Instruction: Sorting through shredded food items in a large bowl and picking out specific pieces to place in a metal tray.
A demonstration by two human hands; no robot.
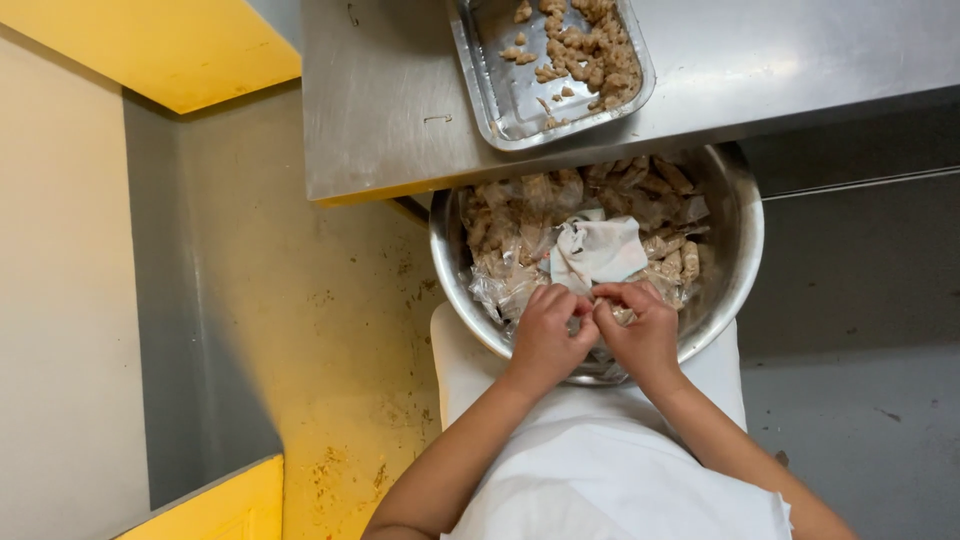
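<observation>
Both the left hand (548,335) and right hand (640,330) pinch one small wrapped piece (588,312) between them, over the steel bowl (735,270).

The light is even and fairly bright, falling from above with a warm cast. The steel worktop (400,120) shows soft, dull glare along its near edge, and the metal bowl (735,250) carries a brighter sheen on its rim. A broad grey shadow lies across the yellow floor (330,330) under the worktop's left corner. Focus is sharp in the middle; straight edges bow slightly toward the frame's borders.
</observation>
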